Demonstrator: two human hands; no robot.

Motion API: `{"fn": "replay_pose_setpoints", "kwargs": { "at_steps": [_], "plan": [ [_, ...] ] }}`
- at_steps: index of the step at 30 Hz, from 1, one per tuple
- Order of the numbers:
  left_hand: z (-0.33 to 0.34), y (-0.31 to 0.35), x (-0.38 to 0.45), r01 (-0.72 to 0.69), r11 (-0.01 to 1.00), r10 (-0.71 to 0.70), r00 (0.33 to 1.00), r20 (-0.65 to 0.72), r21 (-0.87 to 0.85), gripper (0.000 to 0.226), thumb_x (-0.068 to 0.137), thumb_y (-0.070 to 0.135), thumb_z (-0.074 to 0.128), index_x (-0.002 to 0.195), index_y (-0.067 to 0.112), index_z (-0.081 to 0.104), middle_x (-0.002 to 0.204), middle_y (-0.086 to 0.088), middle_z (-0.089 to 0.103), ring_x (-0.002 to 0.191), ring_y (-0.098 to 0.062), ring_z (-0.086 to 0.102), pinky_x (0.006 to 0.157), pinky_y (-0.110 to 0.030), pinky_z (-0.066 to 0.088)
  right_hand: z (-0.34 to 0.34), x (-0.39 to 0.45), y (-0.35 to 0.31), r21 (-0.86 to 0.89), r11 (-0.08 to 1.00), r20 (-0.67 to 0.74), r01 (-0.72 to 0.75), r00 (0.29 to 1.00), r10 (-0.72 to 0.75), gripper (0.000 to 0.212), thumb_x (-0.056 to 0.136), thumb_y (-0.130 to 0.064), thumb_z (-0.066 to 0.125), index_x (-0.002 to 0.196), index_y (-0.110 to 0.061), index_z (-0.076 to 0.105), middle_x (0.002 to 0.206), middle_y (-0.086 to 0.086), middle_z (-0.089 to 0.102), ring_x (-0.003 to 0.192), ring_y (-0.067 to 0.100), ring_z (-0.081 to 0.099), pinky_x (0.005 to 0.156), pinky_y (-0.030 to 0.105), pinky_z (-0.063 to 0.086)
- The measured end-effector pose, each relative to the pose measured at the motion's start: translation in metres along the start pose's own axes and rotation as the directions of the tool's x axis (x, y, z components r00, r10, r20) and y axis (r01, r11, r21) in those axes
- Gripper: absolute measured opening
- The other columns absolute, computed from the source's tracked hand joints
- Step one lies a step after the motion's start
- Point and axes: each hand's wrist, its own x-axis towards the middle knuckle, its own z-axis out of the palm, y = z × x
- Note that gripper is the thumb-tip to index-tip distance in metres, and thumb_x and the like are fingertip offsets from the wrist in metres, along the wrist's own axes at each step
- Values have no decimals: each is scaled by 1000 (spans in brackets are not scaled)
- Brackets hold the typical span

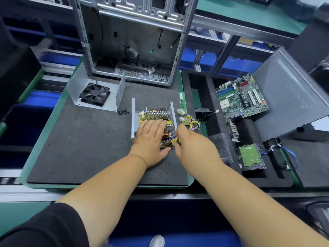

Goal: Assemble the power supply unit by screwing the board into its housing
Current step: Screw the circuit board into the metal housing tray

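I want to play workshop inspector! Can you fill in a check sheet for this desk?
Surface: dark foam mat on a green tray.
Job's things: power supply board sits in its open metal housing; small black screws lie loose beside it; cover with fan lies apart, behind.
Clutter: memory stick, motherboard and hard drive to the right.
Hands: left hand lies flat on the board; right hand grips the wire bundle.
Cables: yellow and purple wires with white plugs trail out the housing's right side.
Surroundings: empty computer case stands behind; blue bins beyond.
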Motion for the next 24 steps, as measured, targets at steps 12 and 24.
{"fn": "replay_pose_setpoints", "kwargs": {
  "at_steps": [12,24],
  "plan": [
    [-57,24,-13,68,915,-64,998,22,-397,64,94,10,51,153,18,26,162,8,14,148,-8,15,120,-24,17,-33,-11,49,664,744,-183,-74,949,257,5,93,-29,60,97,-32,62,78,-14,66,66,3,53,60,27,43],
    [-126,-19,-28,385,763,-524,838,-149,-519,15,84,17,72,79,31,68,77,13,61,74,0,54,65,-10,40,-20,34,60,796,-504,449,-336,885,120,29,96,-11,49,121,-3,62,89,7,75,60,12,59,59,21,46]
  ]
}}
